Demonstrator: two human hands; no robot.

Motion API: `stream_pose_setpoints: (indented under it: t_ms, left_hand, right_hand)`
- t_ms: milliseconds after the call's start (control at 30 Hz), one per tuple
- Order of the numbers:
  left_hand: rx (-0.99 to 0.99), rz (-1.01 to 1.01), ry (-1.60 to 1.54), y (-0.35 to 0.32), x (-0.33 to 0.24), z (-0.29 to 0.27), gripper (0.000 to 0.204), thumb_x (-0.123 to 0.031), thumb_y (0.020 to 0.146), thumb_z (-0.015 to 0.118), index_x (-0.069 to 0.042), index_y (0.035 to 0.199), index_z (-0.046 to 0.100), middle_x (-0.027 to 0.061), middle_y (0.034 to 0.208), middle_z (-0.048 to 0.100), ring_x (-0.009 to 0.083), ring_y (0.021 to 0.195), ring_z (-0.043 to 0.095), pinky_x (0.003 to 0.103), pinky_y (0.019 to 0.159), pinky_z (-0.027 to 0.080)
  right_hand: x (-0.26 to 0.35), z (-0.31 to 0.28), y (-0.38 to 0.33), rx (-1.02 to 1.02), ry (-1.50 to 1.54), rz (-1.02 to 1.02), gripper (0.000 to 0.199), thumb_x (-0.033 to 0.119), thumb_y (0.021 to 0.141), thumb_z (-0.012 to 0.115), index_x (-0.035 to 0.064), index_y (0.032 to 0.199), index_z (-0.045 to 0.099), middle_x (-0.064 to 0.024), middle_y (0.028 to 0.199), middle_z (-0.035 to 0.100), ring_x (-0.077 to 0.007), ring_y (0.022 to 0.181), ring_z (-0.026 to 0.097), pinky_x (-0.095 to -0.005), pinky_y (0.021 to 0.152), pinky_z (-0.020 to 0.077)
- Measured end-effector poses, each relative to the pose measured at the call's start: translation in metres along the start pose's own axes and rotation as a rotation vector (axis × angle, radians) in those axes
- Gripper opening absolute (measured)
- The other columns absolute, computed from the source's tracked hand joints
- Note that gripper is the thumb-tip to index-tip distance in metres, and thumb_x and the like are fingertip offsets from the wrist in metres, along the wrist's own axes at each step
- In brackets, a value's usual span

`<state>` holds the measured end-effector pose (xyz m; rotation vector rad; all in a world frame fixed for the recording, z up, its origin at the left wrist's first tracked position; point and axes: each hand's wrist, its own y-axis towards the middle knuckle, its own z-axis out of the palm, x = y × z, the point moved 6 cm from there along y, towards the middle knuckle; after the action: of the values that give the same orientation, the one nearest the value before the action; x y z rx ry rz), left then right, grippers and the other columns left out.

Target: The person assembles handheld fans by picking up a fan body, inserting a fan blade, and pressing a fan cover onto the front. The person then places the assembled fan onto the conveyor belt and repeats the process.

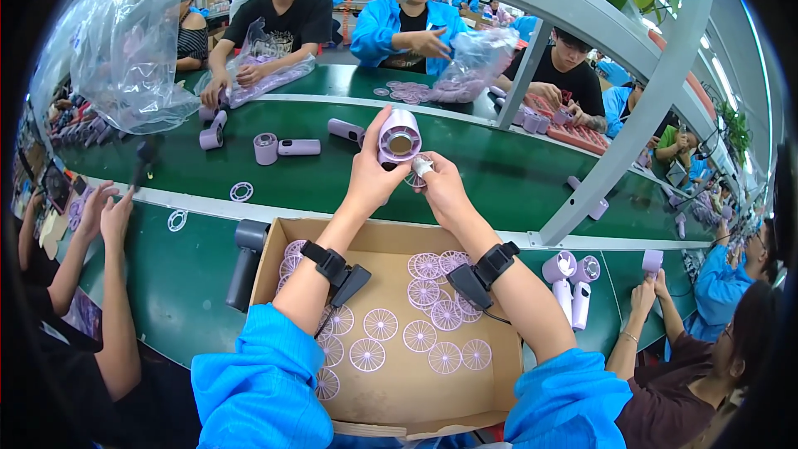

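My left hand (376, 168) is wrapped round a light purple handheld fan (400, 135), its round open head with a tan disc in the middle turned toward me. My right hand (445, 191) is closed just beside the fan's lower right. Its fingertips pinch a spoked fan grille (413, 180), partly hidden, with something whitish at the fingertips that I cannot make out. Below my forearms stands a shallow cardboard box (374, 241). Several lilac spoked grilles (381, 324) lie flat in it, some overlapping at its left and right sides.
A dark grey fan (247, 262) lies left of the box; two purple fans (573, 283) lie right. More fan bodies (287, 148) and a ring (241, 192) sit on the green conveyor (332, 183). A slanted metal post (615, 150) stands at right. Co-workers' hands work on both sides.
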<state>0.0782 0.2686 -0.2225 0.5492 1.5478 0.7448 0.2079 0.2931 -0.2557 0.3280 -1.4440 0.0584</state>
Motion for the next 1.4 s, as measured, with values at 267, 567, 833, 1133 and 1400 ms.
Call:
stream_pose_setpoints:
  t_ms: [267,567,833,1133,1400]
  left_hand:
    - [-0.001,-0.12,-0.051,-0.001,0.007,0.001,0.082,0.0,0.074,0.066,-0.013,0.144,0.025,0.01,0.115,0.055,0.0161,0.093,0.062,0.024,0.062,0.053]
    - [-0.136,-0.068,-0.032,0.0,0.011,-0.012,0.083,0.005,0.074,0.063,-0.011,0.144,0.021,0.0112,0.118,0.052,0.0159,0.091,0.062,0.026,0.064,0.054]
    - [-0.065,-0.262,-0.297,-0.002,0.018,-0.006,0.086,0.001,0.072,0.066,-0.011,0.144,0.022,0.0121,0.118,0.054,0.0175,0.093,0.062,0.029,0.072,0.054]
    - [-0.197,-0.281,-0.25,-0.002,0.021,-0.013,0.085,0.0,0.072,0.065,-0.01,0.144,0.022,0.0122,0.116,0.056,0.016,0.089,0.063,0.028,0.072,0.053]
    - [-0.151,-0.241,-0.185,-0.003,0.025,-0.011,0.083,0.0,0.073,0.064,-0.01,0.144,0.023,0.0118,0.112,0.058,0.0152,0.089,0.063,0.027,0.072,0.053]
  right_hand:
    - [0.004,-0.01,-0.004,-0.105,0.108,-0.025,0.016,0.002,0.089,0.054,0.0004,0.105,0.056,-0.0034,0.087,0.059,-0.0093,0.07,0.053,-0.0229,0.059,0.0422]
    - [0.031,0.001,-0.01,-0.158,-0.297,-0.341,0.023,-0.004,0.084,0.057,-0.0012,0.107,0.06,-0.0065,0.089,0.064,-0.0107,0.074,0.061,-0.0261,0.067,0.0505]
    - [0.05,0.011,-0.019,-0.117,-0.729,-0.592,0.034,-0.004,0.079,0.062,0.0017,0.112,0.059,-0.0131,0.107,0.061,-0.0217,0.093,0.062,-0.0302,0.079,0.0503]
    - [0.053,0.028,-0.03,-0.013,-1.217,-0.715,0.046,0.004,0.071,0.069,0.0065,0.116,0.06,-0.0146,0.121,0.055,-0.0307,0.107,0.055,-0.0392,0.091,0.0468]
    - [0.05,0.025,-0.031,0.017,-1.238,-0.732,0.049,0.005,0.07,0.069,0.0059,0.117,0.059,-0.0153,0.121,0.056,-0.0317,0.107,0.056,-0.039,0.09,0.0475]
